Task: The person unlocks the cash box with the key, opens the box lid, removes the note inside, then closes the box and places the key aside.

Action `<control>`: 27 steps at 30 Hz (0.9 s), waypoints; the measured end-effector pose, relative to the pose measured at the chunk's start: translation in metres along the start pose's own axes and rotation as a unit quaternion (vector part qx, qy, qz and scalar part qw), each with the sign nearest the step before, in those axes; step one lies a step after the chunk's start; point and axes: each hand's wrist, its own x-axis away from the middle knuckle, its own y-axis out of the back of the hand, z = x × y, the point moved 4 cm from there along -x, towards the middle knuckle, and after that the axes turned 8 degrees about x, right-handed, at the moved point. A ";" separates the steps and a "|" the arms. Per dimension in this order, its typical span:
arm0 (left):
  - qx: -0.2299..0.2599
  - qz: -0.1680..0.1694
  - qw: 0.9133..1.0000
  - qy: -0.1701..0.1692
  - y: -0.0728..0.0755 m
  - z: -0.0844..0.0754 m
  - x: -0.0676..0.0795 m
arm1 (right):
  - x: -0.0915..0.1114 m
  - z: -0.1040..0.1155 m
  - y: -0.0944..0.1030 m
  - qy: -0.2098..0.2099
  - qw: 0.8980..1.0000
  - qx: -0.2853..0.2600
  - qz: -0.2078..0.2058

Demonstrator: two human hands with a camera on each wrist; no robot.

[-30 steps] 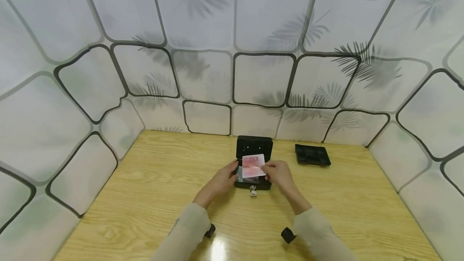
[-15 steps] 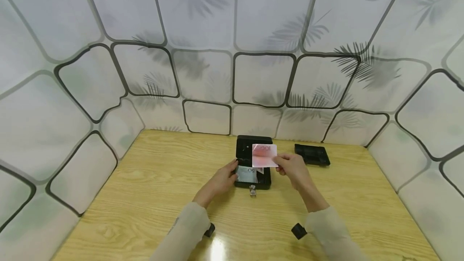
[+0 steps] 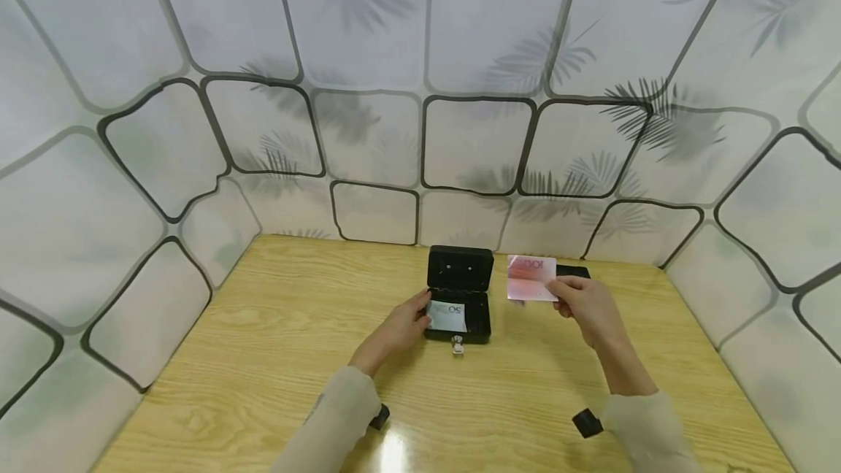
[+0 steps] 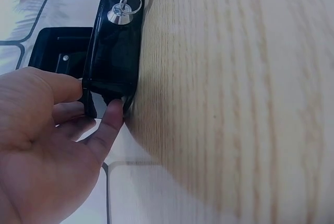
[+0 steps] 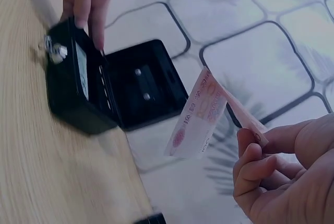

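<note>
A black cash box (image 3: 482, 320) stands on the table with its lid raised and keys in its front lock (image 4: 121, 12). My left hand (image 3: 397, 327) grips the box's left side, thumb and fingers at its edge in the left wrist view. A greenish 50 banknote (image 3: 447, 317) lies inside, on the left. To the right of the box, my right hand (image 3: 588, 305) pinches a folded pink 100 banknote (image 3: 531, 278) between thumb and fingers, held up above the table. The right wrist view shows the pink banknote (image 5: 195, 114) hanging partly unfolded from the fingertips.
A black compartment tray (image 3: 573, 271) lies on the table at the back right, mostly hidden behind the banknote and right hand. The wood-grain table (image 3: 276, 327) is bounded by patterned fabric walls (image 3: 374, 137) at the back and sides.
My right hand has lifted the pink banknote out of the box and carried it right, in front of the tray. The 50 banknote has come into view. The left hand stays at the box.
</note>
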 end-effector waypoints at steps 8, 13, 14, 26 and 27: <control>0.003 -0.002 1.000 0.006 -0.001 0.000 0.001 | 0.015 -0.019 0.046 -0.028 0.996 0.078 -0.032; 0.007 -0.003 1.000 0.012 0.000 0.000 0.001 | 0.024 -0.029 0.065 -0.044 0.992 0.115 -0.038; 0.007 -0.003 1.000 0.012 0.000 0.000 0.001 | 0.026 -0.031 0.067 -0.046 0.991 0.119 -0.040; 0.024 0.002 0.999 0.021 0.000 0.001 0.002 | 0.018 -0.055 0.051 -0.039 0.991 0.123 -0.037; 0.023 0.001 1.000 0.020 0.000 0.001 0.001 | 0.017 -0.056 0.048 -0.040 0.991 0.122 -0.034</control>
